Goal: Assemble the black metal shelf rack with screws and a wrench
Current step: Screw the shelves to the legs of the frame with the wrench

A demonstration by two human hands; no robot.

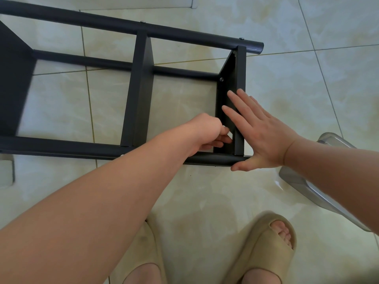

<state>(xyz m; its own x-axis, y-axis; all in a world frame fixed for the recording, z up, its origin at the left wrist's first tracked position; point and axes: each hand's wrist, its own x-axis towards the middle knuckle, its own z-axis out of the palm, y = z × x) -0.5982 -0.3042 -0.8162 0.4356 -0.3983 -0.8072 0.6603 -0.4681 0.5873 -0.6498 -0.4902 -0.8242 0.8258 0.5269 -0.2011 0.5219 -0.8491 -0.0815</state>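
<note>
The black metal shelf rack lies on its side on the tiled floor, its tubes running left to right. My right hand lies flat with straight fingers against the end shelf panel at the rack's right end, thumb on the near tube. My left hand reaches inside that panel's near corner, fingers curled round something small; what it is cannot be made out. A screw head shows on the panel's far inner corner. No wrench is in view.
A clear plastic chair or stool leg stands at the right beside my right forearm. My feet in beige slippers are at the bottom. Pale floor tiles surround the rack; a white baseboard edge is at the top.
</note>
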